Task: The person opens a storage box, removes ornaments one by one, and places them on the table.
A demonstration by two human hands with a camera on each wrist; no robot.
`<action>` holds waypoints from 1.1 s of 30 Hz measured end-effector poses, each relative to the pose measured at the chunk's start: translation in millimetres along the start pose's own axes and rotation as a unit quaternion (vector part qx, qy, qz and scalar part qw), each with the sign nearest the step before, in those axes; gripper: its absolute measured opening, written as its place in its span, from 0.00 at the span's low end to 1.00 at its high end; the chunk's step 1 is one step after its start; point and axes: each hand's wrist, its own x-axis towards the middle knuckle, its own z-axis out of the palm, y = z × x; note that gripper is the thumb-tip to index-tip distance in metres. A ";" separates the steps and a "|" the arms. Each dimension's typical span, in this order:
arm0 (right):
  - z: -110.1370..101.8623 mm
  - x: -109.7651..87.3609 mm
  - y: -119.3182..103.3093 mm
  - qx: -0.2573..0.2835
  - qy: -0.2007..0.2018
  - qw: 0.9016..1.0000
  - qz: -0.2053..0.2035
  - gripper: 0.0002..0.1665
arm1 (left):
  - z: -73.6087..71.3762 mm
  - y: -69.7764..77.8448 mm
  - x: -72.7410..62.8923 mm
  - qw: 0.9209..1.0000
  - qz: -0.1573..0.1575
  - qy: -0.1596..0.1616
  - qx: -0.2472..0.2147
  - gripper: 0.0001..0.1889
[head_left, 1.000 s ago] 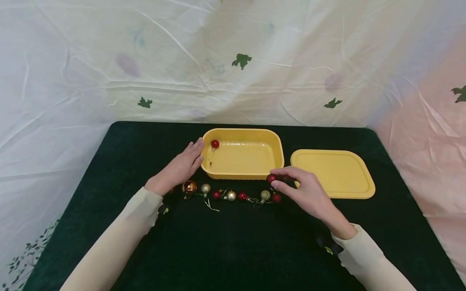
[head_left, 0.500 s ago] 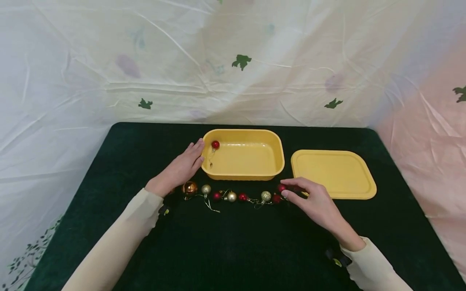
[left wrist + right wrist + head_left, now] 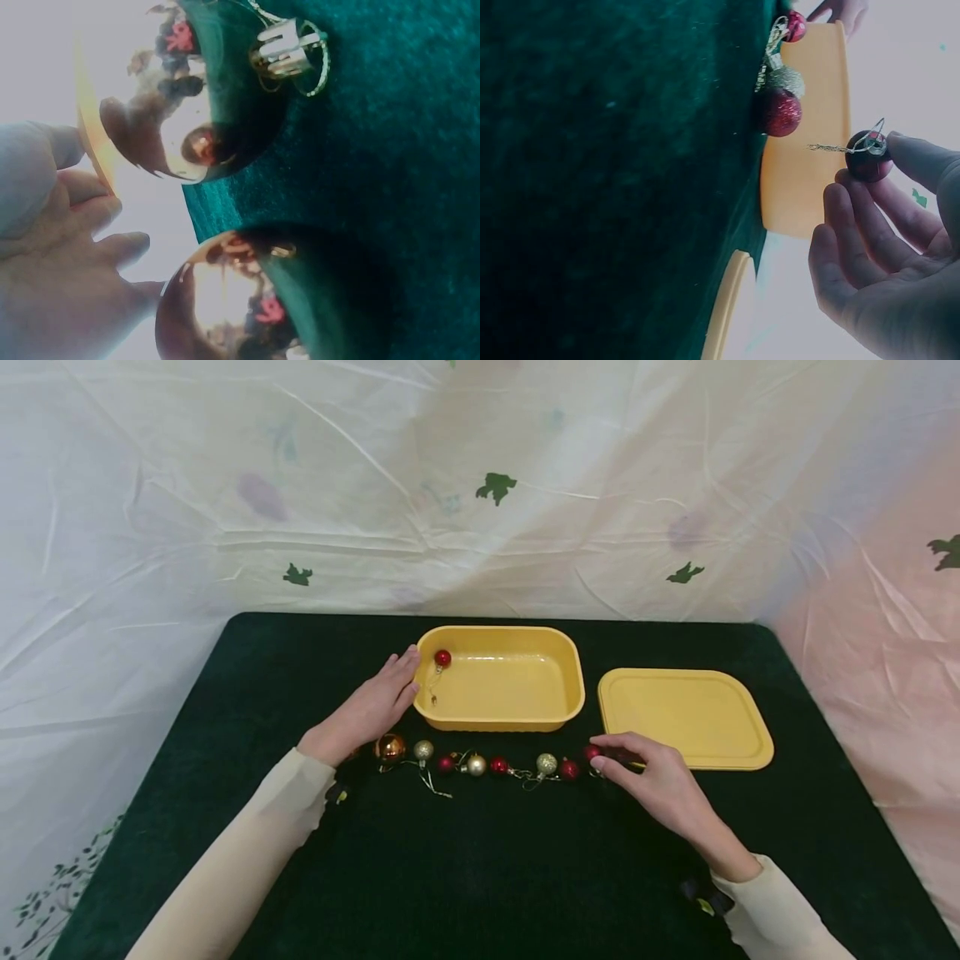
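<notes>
Pinched between the thumb and fingers of my right hand [image 3: 660,783] is a small dark red bauble [image 3: 868,157] with a gold string loop, held just left of the lid's front corner. My left hand [image 3: 372,700] lies with straight fingers against the left end of a yellow box [image 3: 498,725]. Inside that box a red bauble [image 3: 442,658] with its string rests at the left. Along the box's front runs a row of baubles: a copper one [image 3: 390,748], several gold ones and several red ones, such as the glittery red bauble [image 3: 781,112]. My left wrist partly hides another copper bauble [image 3: 232,300].
A yellow lid [image 3: 686,718] lies flat to the right of the box. Everything stands on a dark green cloth-covered table [image 3: 480,860], with a pale patterned curtain [image 3: 585,485] hanging behind its far edge.
My right hand has moved right and toward me with the red bauble, away from the box's front right corner to the right end of the row. My left hand has stayed put.
</notes>
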 end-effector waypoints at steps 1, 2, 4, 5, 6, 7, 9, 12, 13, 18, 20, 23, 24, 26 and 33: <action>0.1 -0.2 0.8 -0.001 0.000 1.000 0.001 0.23 | -0.1 0.2 -0.2 1.000 0.001 0.001 0.000 0.31; 0.1 -0.4 1.8 -0.002 -0.001 1.000 0.001 0.23 | -0.2 0.4 -0.4 1.000 0.001 0.001 0.000 0.31; 0.4 -0.7 3.3 -0.003 -0.003 1.000 0.002 0.22 | -0.4 0.8 -0.7 1.000 0.000 0.002 0.001 0.31; 0.7 -0.6 4.1 -0.003 -0.003 1.000 0.002 0.22 | -0.4 0.9 -0.7 1.000 0.000 0.002 0.002 0.31; 1.2 -0.4 5.0 -0.004 -0.005 1.000 0.002 0.22 | -0.4 0.8 -0.7 1.000 -0.001 0.002 0.002 0.31; 1.8 -0.2 5.8 -0.004 -0.006 1.000 0.002 0.22 | -0.2 0.6 -0.5 1.000 -0.002 0.001 0.002 0.31; 3.2 0.4 7.6 -0.006 -0.010 1.000 0.000 0.21 | 0.0 0.1 -0.1 1.000 -0.004 0.000 0.002 0.31; 5.3 1.2 10.1 -0.011 -0.014 1.000 -0.001 0.21 | -0.2 -0.3 0.0 1.000 -0.003 -0.001 -0.005 0.32; 5.7 1.5 10.7 -0.012 -0.015 1.000 -0.001 0.21 | -0.4 -0.3 -0.4 1.000 -0.002 -0.001 -0.009 0.32; 6.2 2.6 13.8 -0.014 -0.021 1.000 0.006 0.21 | 1.5 -3.4 -0.7 1.000 0.006 0.005 -0.023 0.33; 6.1 3.1 15.0 -0.015 -0.025 1.000 0.009 0.21 | 1.6 -3.4 -0.4 1.000 0.005 0.004 -0.020 0.33; 6.4 4.2 17.0 -0.019 -0.030 0.999 0.008 0.21 | -0.1 -0.3 -0.1 1.000 -0.005 -0.003 -0.007 0.32; 6.6 4.5 17.8 -0.019 -0.031 0.999 0.008 0.21 | 0.7 -1.1 0.9 1.000 -0.007 -0.004 -0.003 0.32; 7.2 4.9 19.3 -0.019 -0.033 0.999 0.007 0.20 | 1.1 -1.7 1.9 1.000 -0.009 -0.006 0.000 0.32; 8.2 5.9 22.0 -0.021 -0.040 0.999 0.007 0.19 | 0.7 -0.6 0.7 1.000 -0.006 -0.005 -0.004 0.32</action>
